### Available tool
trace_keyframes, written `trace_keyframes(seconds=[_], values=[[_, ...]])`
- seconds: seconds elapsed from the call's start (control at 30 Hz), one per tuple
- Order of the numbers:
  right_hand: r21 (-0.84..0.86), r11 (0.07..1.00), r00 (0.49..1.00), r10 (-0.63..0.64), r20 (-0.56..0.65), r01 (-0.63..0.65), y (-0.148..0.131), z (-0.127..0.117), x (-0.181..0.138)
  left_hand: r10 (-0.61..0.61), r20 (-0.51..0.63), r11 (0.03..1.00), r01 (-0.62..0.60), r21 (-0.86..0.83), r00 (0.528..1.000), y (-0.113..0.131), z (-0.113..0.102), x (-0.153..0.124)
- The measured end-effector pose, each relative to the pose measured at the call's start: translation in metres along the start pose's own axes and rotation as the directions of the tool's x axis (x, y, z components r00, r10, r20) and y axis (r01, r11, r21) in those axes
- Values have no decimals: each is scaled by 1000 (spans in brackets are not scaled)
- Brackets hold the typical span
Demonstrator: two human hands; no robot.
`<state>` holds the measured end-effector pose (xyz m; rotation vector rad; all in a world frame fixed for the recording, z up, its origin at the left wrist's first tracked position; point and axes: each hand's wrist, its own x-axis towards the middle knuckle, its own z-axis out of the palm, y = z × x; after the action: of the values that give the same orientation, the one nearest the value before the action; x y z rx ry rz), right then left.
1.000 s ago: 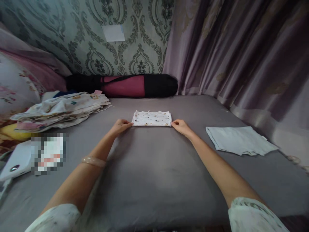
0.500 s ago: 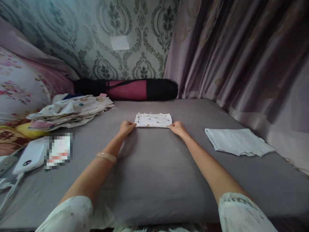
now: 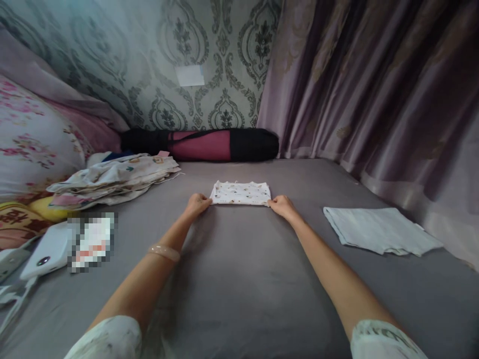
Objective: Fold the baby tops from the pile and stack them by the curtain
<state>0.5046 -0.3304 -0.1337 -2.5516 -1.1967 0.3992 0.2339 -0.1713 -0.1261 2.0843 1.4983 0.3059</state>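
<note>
Facing damask wallpaper and mauve curtains from afar, I have a grey bedsheet before me, with a long black-and-maroon bag along its far edge; on it, the folded white printed cloth lies between my left hand and right hand, each pinching a near corner between thumb and fingers

Blurred character on yellow-brown cushion; reading unclear.

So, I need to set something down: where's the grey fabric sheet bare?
Bare sheet lies this side of the folded white patterned cloth, and between the right hand and the folded pale-blue cloth. Crowded: left, with piled printed fabrics and a white plastic device.
</note>
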Motion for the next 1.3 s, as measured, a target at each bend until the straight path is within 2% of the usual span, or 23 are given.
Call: trace_keyframes(seconds=[0.07, 0.13, 0.2, 0.27, 0.33, 0.43, 0.53, 0.63, 0.73, 1.0, 1.3], values=[[-5, 1000, 1000, -19, -5, 19, 2, -2, 4, 30, -21, 999, -30, 27, 999, 0, 0, 3], [-17, 1000, 997, -26, -78, 24, 0, -5, 7, 87, -114, 994, -80, 71, 990, 1, 3, 7], [-34, 999, 983, -47, -176, 42, -8, -7, 9, 183, -231, 980, -161, 114, 955, 5, 9, 12], [-49, 991, 964, -133, -231, 125, -22, -4, 10, 292, -293, 955, -262, 136, 911, 13, 19, 17], [-53, 961, 931, -275, -239, 270, -40, 4, 10, 381, -291, 924, -354, 142, 878, 26, 31, 20], [-57, 883, 864, -467, -187, 465, -66, 19, 9, 487, -249, 873, -462, 156, 837, 46, 48, 22], [-72, 840, 836, -542, -86, 538, -85, 33, 8, 551, -177, 832, -523, 182, 815, 61, 59, 22], [-85, 847, 851, -525, 12, 524, -93, 40, 10, 564, -97, 814, -532, 232, 820, 67, 63, 23], [-106, 850, 857, -513, 50, 516, -93, 44, 14, 557, -55, 807, -525, 270, 828, 67, 65, 26], [-141, 838, 849, -525, 58, 528, -86, 46, 18, 462, -45, 834, -417, 361, 886, 58, 74, 28], [-168, 863, 875, -484, -5, 476, -78, 49, 25, 344, -42, 849, -292, 441, 938, 55, 65, 27]])
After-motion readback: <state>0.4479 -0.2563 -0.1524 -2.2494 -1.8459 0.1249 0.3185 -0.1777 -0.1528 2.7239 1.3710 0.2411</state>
